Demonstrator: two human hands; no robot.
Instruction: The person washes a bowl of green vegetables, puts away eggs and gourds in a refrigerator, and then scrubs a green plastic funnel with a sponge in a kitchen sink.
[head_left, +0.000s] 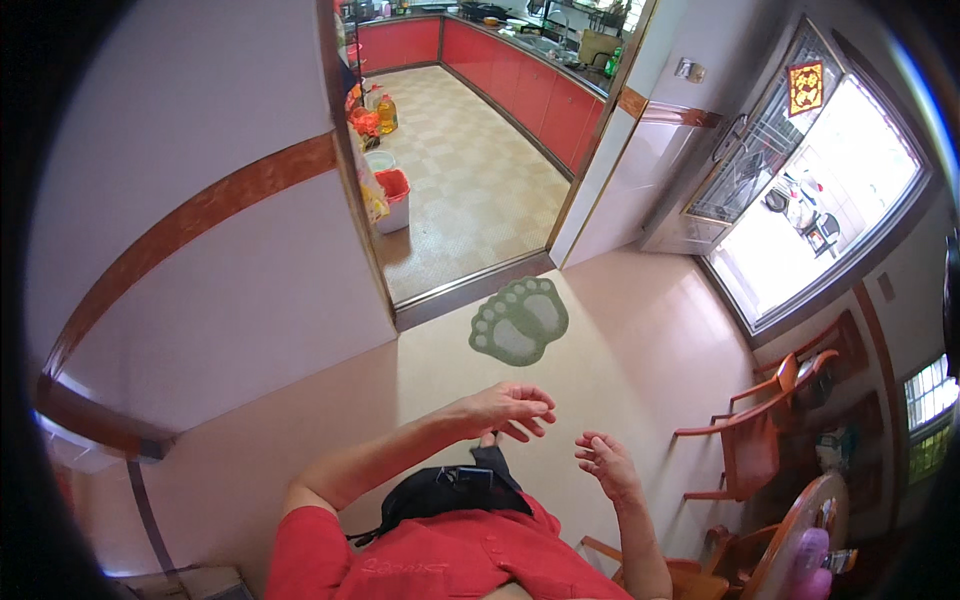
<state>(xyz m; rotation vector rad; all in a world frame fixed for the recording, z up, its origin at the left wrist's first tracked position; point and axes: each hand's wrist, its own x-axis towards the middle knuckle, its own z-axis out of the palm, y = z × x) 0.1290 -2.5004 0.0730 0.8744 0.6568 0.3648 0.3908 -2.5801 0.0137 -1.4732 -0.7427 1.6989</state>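
Note:
My left hand (514, 409) is held out in front of my body with its fingers loosely bent and apart, and nothing is in it. To its right, my right hand (606, 461) is raised with half-curled fingers, also holding nothing. The two hands do not touch each other. Below them a black waist bag (450, 499) sits over my red shirt (450, 551). On the floor just beyond my hands lies a green foot-shaped mat (519, 322), in front of the raised kitchen doorsill (472, 289).
Through the doorway are red kitchen cabinets (517, 82), a bin with a red liner (394, 199) and a bottle of yellow liquid (387, 114). An open door (757, 150) stands at the right. Wooden chairs (754, 450) and a round wooden table (795, 532) are at my right.

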